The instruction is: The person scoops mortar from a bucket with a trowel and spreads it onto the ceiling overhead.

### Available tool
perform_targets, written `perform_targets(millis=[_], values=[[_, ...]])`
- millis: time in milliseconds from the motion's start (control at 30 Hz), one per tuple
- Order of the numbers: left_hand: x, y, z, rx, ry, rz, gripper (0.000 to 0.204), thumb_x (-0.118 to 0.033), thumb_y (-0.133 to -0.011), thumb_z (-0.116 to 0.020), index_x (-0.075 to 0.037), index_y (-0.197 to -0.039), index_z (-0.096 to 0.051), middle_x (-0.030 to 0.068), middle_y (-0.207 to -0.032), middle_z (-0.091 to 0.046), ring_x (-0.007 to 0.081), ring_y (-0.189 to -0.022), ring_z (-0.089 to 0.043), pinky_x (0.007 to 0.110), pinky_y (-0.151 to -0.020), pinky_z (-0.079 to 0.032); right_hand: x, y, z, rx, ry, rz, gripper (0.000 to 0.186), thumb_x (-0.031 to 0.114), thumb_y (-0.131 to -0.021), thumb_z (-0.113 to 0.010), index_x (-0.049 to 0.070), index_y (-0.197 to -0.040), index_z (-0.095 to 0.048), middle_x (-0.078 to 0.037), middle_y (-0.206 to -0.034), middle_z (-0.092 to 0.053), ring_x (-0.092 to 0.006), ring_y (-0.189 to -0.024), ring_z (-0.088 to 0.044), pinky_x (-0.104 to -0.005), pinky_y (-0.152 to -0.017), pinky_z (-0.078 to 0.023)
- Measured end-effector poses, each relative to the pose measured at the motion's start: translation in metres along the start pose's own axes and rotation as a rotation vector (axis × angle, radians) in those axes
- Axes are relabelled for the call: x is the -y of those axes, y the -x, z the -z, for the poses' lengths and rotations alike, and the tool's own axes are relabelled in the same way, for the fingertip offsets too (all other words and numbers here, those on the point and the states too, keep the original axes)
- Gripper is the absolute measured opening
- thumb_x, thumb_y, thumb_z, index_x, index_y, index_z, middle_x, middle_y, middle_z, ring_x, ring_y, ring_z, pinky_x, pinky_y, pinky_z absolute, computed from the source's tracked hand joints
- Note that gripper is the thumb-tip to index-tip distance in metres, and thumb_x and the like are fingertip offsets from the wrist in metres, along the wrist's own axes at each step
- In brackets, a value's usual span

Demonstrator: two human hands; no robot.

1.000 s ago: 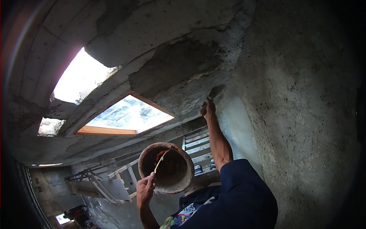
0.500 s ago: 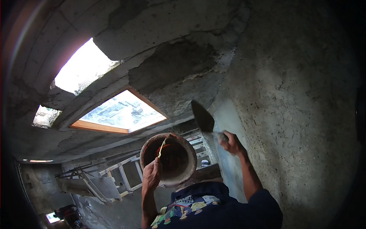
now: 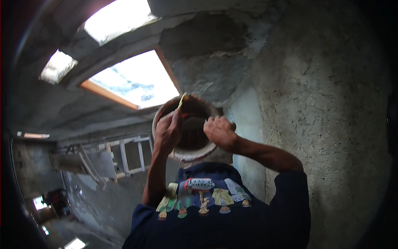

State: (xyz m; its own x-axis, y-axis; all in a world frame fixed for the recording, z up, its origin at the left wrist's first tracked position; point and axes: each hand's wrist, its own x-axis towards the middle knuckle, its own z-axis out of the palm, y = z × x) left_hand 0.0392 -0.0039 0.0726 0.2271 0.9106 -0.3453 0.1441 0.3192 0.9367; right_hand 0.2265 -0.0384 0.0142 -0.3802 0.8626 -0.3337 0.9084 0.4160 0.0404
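A round bucket [image 3: 191, 156] with a mortar-crusted rim and a dark reddish inside hangs in front of my chest. My left hand [image 3: 169, 132] is closed around a yellow cord handle [image 3: 182, 101] at the bucket's rim, its fingers over the left side of the opening. At the right side of the opening, my right hand [image 3: 220, 133] grips a pointed trowel, whose handle end [image 3: 234, 126] shows past the fist. The blade points into the bucket and is hard to make out in the shade. How much the bucket holds cannot be seen clearly.
A rough plastered wall [image 3: 319, 108] rises close on my right. Ahead is another wall with a wood-framed window [image 3: 110, 96] and a bright opening [image 3: 118, 20]. A ladder-like wooden frame [image 3: 132, 155] lies to the left, beyond the bucket.
My right hand has brought the trowel from beside the right wall leftward to the bucket's mouth. The bucket and my left hand sit higher in view, as the view has shifted.
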Motion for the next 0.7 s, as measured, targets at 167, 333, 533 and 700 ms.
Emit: perform_targets(millis=[167,333,533,700], values=[[-0.010,0.013,-0.001,-0.031,-0.162,-0.126,0.043,-0.032,-0.106,-0.044,-0.001,-0.078,-0.056,-0.0001,-0.063,-0.048,0.0080,-0.059,-0.045,0.030,-0.054,-0.038,0.019,-0.031,0.009,0.145,0.210,-0.029,0.017,0.015,-0.087,-0.062,0.009,-0.095,-0.076,-0.007,-0.093,-0.071,-0.0233,-0.089,-0.071,-0.0380,-0.069,-0.055],[-0.017,0.018,-0.009,-0.187,-0.389,-0.342,0.043,-0.033,-0.103,-0.049,0.003,-0.081,-0.060,0.0089,-0.066,-0.057,0.0179,-0.063,-0.057,0.036,-0.060,-0.043,0.046,-0.027,0.004,0.309,0.232,0.035,0.017,0.017,-0.090,-0.062,0.015,-0.097,-0.077,0.000,-0.093,-0.074,-0.0199,-0.094,-0.072,-0.0399,-0.070,-0.057],[-0.015,0.013,-0.015,-0.177,-0.467,-0.344,0.043,-0.033,-0.101,-0.051,0.004,-0.084,-0.064,0.0180,-0.074,-0.062,0.0285,-0.066,-0.059,0.041,-0.066,-0.046,0.057,-0.020,0.030,0.297,0.296,0.143,0.018,0.018,-0.089,-0.063,0.016,-0.100,-0.077,0.000,-0.096,-0.074,-0.0199,-0.094,-0.072,-0.0420,-0.073,-0.057],[-0.014,0.018,-0.020,-0.060,-0.441,-0.338,0.043,-0.035,-0.100,-0.053,0.002,-0.082,-0.066,0.0143,-0.067,-0.061,0.0248,-0.060,-0.057,0.040,-0.061,-0.044,0.042,-0.036,0.031,0.493,0.371,0.175,0.023,0.021,-0.088,-0.063,0.015,-0.107,-0.074,-0.004,-0.102,-0.073,-0.0220,-0.100,-0.069,-0.0417,-0.078,-0.056]])
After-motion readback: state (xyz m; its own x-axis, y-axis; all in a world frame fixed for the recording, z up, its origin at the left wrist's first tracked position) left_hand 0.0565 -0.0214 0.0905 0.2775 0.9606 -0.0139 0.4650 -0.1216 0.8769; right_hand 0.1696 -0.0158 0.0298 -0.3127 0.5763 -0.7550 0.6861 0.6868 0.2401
